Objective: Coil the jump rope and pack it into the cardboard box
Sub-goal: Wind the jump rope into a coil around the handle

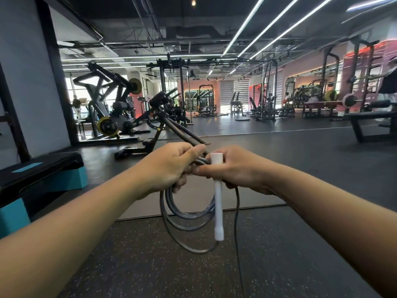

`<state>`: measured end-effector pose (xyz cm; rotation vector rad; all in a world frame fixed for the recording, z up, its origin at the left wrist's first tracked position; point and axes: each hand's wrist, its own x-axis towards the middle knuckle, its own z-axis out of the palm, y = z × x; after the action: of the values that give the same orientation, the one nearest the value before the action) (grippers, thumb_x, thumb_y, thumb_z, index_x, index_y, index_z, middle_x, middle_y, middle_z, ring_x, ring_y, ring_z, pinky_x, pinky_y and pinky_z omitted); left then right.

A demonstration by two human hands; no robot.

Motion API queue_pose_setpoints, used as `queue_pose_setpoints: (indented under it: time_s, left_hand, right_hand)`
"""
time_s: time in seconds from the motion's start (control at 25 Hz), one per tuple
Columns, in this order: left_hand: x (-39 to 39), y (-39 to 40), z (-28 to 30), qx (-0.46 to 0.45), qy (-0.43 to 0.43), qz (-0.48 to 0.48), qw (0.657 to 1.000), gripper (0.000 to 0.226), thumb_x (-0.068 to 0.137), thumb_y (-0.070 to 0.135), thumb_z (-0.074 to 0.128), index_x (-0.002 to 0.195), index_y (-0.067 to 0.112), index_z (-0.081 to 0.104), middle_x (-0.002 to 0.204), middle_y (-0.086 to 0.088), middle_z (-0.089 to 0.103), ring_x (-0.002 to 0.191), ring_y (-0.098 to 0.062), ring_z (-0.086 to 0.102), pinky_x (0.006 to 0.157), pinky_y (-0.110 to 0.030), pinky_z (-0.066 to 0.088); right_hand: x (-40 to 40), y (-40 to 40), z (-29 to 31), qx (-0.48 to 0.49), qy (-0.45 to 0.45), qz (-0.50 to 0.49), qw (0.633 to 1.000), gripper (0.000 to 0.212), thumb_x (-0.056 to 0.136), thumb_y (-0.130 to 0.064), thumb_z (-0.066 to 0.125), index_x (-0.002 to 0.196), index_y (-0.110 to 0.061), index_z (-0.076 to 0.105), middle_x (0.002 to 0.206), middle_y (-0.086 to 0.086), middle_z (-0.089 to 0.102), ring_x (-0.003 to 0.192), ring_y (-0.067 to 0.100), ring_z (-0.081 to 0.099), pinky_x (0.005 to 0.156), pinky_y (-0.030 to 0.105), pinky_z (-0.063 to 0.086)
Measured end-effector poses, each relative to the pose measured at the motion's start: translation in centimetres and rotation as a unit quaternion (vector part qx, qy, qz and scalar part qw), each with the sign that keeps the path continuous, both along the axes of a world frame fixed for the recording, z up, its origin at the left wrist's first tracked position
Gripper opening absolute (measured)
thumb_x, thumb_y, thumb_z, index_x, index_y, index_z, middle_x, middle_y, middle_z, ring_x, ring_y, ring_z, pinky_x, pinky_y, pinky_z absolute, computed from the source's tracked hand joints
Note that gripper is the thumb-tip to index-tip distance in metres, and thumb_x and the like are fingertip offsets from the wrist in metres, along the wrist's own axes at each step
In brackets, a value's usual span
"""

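Both hands meet in front of me at mid-frame. My left hand point(171, 166) is closed around the top of several grey loops of the jump rope point(187, 216), which hang below it. My right hand point(236, 168) pinches the rope beside a white handle point(218, 203) that hangs straight down, with another white handle end sticking up between the fingers. One loose strand point(237, 233) drops from the right hand toward the floor and runs out of the frame's bottom. No cardboard box is in view.
I stand on dark speckled rubber gym floor point(150, 265) with a grey mat point(139, 207) just ahead. A black and teal step platform point(40, 175) sits at the left. Weight machines point(111, 110), a bench point(371, 123) and racks fill the room beyond.
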<state>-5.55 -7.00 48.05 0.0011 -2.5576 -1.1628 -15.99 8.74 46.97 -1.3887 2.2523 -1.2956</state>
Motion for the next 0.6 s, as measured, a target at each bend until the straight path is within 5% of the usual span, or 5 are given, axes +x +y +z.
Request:
queue_pose_setpoints:
  time_s: [0.08,0.2,0.28,0.36,0.6]
  left_hand:
    - [0.4,0.4,-0.3,0.029,-0.009,0.006,1.000,0.055,0.090,0.065,0.049,0.107,0.014,0.056,0.054,0.003,0.055,0.046,-0.020,0.054,0.051,-0.040,0.057]
    - [0.5,0.7,0.3,-0.105,-0.053,0.054,0.992,0.070,0.069,0.087,0.052,0.104,0.026,0.050,0.064,-0.013,0.070,0.046,-0.025,0.064,0.055,-0.040,0.059]
    - [0.4,0.7,0.5,-0.125,-0.059,0.062,0.988,0.066,0.069,0.084,0.056,0.100,0.025,0.052,0.064,-0.006,0.072,0.043,-0.022,0.064,0.052,-0.031,0.051]
    - [0.6,0.7,0.6,-0.106,-0.069,0.035,0.991,0.060,0.077,0.078,0.055,0.091,0.020,0.063,0.055,0.003,0.061,0.042,-0.022,0.059,0.051,-0.029,0.046]
    - [0.8,0.5,-1.6,0.020,0.026,-0.019,0.999,0.041,0.091,0.055,0.062,0.084,0.019,0.080,0.051,0.012,0.049,0.042,-0.018,0.034,0.047,-0.035,0.039]
  right_hand:
    - [0.4,0.0,-0.2,0.050,0.033,0.021,0.998,0.028,0.094,-0.039,0.069,0.089,-0.012,0.070,0.068,0.001,0.068,0.059,0.012,0.049,0.054,0.030,0.038]
    - [0.8,-0.2,0.1,0.060,0.065,0.046,0.995,0.017,0.097,-0.025,0.067,0.082,-0.017,0.065,0.071,0.006,0.060,0.056,0.010,0.053,0.052,0.024,0.041]
    - [0.9,-0.5,0.3,0.042,0.058,0.055,0.996,0.009,0.094,-0.012,0.069,0.093,-0.012,0.060,0.077,0.005,0.055,0.052,0.007,0.053,0.049,0.019,0.044]
    - [0.8,-0.5,0.6,0.036,0.039,0.035,0.998,0.031,0.089,-0.005,0.074,0.110,-0.009,0.052,0.076,0.001,0.061,0.051,0.005,0.057,0.049,0.021,0.049]
    - [1.5,-0.3,0.8,0.074,0.021,0.028,0.997,0.048,0.085,-0.016,0.079,0.125,-0.017,0.052,0.089,0.015,0.078,0.065,0.016,0.072,0.055,0.036,0.043]
